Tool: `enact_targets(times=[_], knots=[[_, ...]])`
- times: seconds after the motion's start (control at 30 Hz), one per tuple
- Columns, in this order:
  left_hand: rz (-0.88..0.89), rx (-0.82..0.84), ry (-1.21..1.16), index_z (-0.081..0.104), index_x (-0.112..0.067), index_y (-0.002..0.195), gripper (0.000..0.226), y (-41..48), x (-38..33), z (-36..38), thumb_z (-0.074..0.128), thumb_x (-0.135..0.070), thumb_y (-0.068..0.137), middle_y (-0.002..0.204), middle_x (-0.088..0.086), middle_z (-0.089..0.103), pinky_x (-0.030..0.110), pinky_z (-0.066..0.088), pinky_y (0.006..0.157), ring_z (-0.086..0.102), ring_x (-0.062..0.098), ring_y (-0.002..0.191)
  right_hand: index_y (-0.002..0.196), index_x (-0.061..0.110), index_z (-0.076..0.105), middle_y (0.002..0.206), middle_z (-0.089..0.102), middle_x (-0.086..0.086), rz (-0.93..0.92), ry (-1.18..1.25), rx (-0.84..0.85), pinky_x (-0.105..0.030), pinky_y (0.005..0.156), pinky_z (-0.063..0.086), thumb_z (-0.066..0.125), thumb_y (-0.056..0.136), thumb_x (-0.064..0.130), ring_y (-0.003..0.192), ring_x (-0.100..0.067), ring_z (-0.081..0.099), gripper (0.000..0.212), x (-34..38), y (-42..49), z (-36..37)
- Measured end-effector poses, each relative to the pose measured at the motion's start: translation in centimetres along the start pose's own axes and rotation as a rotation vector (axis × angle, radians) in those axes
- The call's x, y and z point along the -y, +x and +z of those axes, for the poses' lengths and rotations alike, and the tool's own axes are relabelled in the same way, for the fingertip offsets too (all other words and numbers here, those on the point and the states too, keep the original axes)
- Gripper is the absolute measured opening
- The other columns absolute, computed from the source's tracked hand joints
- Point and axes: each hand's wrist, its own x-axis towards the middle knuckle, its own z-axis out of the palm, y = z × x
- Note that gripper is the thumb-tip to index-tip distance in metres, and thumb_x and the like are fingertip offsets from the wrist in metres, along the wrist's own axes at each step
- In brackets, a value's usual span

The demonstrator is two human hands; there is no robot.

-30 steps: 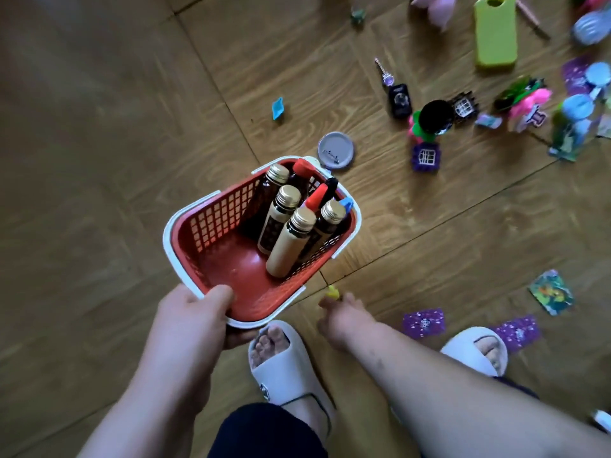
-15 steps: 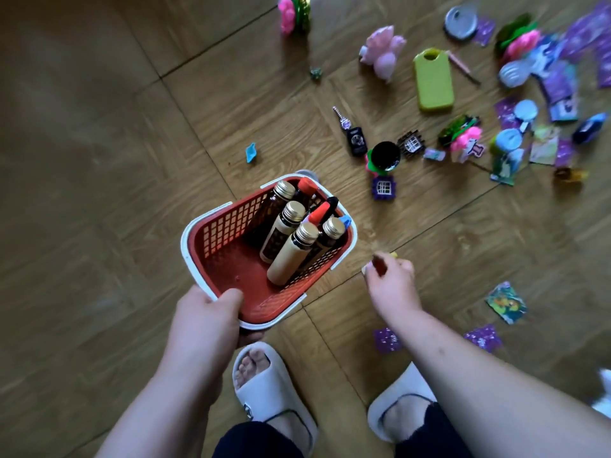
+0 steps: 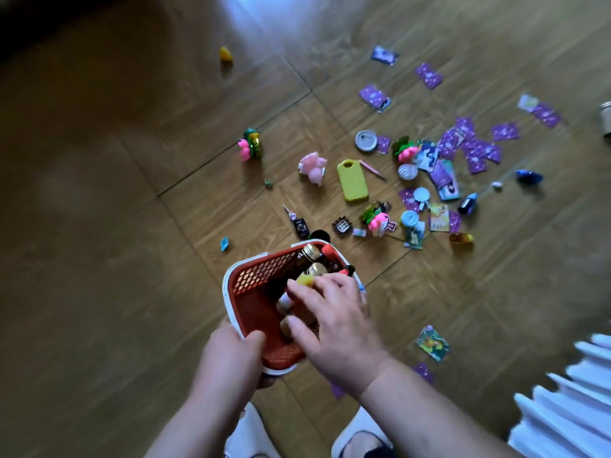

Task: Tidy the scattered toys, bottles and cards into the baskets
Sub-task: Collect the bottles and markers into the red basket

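Your left grip [image 3: 238, 352] holds the near rim of the red basket [image 3: 258, 276], with the thumb over the edge. The basket is in the low middle of the picture. Your right grip [image 3: 334, 319] is over the open basket. Its fingertips pinch a little yellow toy [image 3: 305, 280] just above the bottles [image 3: 310, 252]. The toy looks ready to drop in, but you have not let it go yet.

A small part of the job looks done. A few bottles with gold caps stand at the far end of the basket, with something red beside them.

A lot is left. On the floor [image 3: 99, 226], in the middle and right of the picture, lie many purple cards [image 3: 476, 150]. There is also a green case [image 3: 352, 180], a pink toy [image 3: 312, 166], a round silver lid [image 3: 366, 140] and a dark blue bottle [image 3: 468, 203]. More small toys sit among them, too mixed up to name. A pink and green toy [image 3: 250, 144] sits alone to the left. Another yellow bit [image 3: 225, 54] lies far off at the upper left. A bright card [image 3: 433, 343] lies at the lower right, near your arm.

I see only this one basket, so I think you are near the start.
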Motion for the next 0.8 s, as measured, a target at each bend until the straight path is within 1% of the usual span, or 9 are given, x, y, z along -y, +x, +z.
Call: enact_targets(times=[0.07, 0.13, 0.23, 0.33, 0.43, 0.5, 0.6, 0.7, 0.8], knots=[[0.017, 0.029, 0.004, 0.066, -0.006, 0.078, 0.023, -1.6, -2.1, 0.6, 0.048, 0.006, 0.085, 0.055, 0.008, 0.067, 0.041, 0.059, 0.05, 0.064, 0.024, 0.049, 0.112, 0.036, 0.066, 0.113, 0.063, 0.0, 0.012, -0.098, 0.036, -0.046, 0.091, 0.049, 0.049, 0.076, 0.046, 0.118, -0.024, 0.043, 0.041, -0.3, 0.7, -2.2], [0.032, 0.061, 0.016, 0.066, -0.008, 0.078, 0.025, -3.1, -4.3, 1.2, 0.047, 0.006, 0.086, 0.053, 0.004, 0.067, 0.035, 0.056, 0.047, 0.064, 0.022, 0.049, 0.103, 0.037, 0.067, 0.121, 0.062, -0.002, 0.014, -0.121, 0.05, -0.049, 0.092, 0.048, 0.047, 0.076, 0.044, 0.123, -0.027, 0.04, 0.035, -0.8, 1.5, -4.6], [0.047, 0.081, 0.023, 0.067, -0.008, 0.083, 0.026, -5.3, -7.7, 2.2, 0.046, 0.007, 0.086, 0.063, 0.009, 0.069, 0.035, 0.056, 0.048, 0.065, 0.024, 0.053, 0.103, 0.034, 0.07, 0.125, 0.061, -0.004, -0.016, -0.033, 0.019, -0.048, 0.098, 0.046, 0.05, 0.079, 0.041, 0.125, -0.029, 0.041, 0.032, -1.7, 2.5, -9.0], [0.044, 0.077, 0.029, 0.066, -0.006, 0.088, 0.023, -7.0, -10.7, 2.8, 0.046, 0.006, 0.086, 0.07, 0.017, 0.069, 0.035, 0.056, 0.049, 0.065, 0.026, 0.053, 0.105, 0.03, 0.07, 0.121, 0.062, -0.002, -0.01, 0.06, -0.098, -0.04, 0.106, 0.039, 0.055, 0.082, 0.034, 0.122, -0.03, 0.046, 0.027, -2.8, 3.5, -13.1], [0.059, 0.087, 0.031, 0.065, -0.002, 0.089, 0.022, -8.4, -13.9, 3.5, 0.045, 0.007, 0.086, 0.069, 0.021, 0.07, 0.036, 0.057, 0.047, 0.065, 0.029, 0.051, 0.099, 0.023, 0.072, 0.111, 0.063, -0.002, 0.022, 0.057, -0.229, -0.036, 0.103, 0.037, 0.056, 0.084, 0.029, 0.115, -0.028, 0.049, 0.023, -4.4, 4.7, -17.5], [0.048, 0.086, 0.024, 0.065, -0.001, 0.089, 0.022, -8.6, -15.9, 4.2, 0.045, 0.007, 0.086, 0.07, 0.023, 0.07, 0.034, 0.055, 0.045, 0.066, 0.03, 0.051, 0.097, 0.021, 0.071, 0.107, 0.063, -0.001, 0.043, 0.03, -0.257, -0.033, 0.103, 0.036, 0.055, 0.085, 0.029, 0.111, -0.025, 0.049, 0.022, -6.0, 5.4, -19.7], [0.022, 0.106, 0.025, 0.065, -0.003, 0.093, 0.022, -8.2, -18.6, 5.1, 0.046, 0.006, 0.086, 0.075, 0.024, 0.072, 0.037, 0.057, 0.047, 0.069, 0.034, 0.056, 0.094, 0.022, 0.07, 0.103, 0.063, 0.001, 0.12, 0.004, -0.271, -0.03, 0.102, 0.035, 0.054, 0.084, 0.03, 0.108, -0.022, 0.047, 0.021, -8.2, 6.5, -21.9], [0.03, 0.142, 0.087, 0.065, -0.001, 0.092, 0.022, -6.5, -22.2, 6.0, 0.045, 0.005, 0.085, 0.069, 0.023, 0.07, 0.037, 0.056, 0.05, 0.068, 0.033, 0.052, 0.089, 0.02, 0.071, 0.099, 0.065, 0.001, 0.223, -0.025, -0.275, -0.027, 0.098, 0.034, 0.05, 0.082, 0.031, 0.104, -0.017, 0.045, 0.024, -10.1, 8.2, -23.7], [0.056, 0.184, 0.169, 0.063, -0.001, 0.092, 0.02, -3.9, -26.2, 7.2, 0.045, 0.006, 0.086, 0.075, 0.025, 0.071, 0.033, 0.055, 0.046, 0.069, 0.032, 0.053, 0.09, 0.02, 0.071, 0.099, 0.066, 0.002, 0.385, -0.001, -0.272, -0.026, 0.092, 0.036, 0.053, 0.084, 0.027, 0.099, -0.013, 0.048, 0.021, -12.2, 10.2, -25.0]])
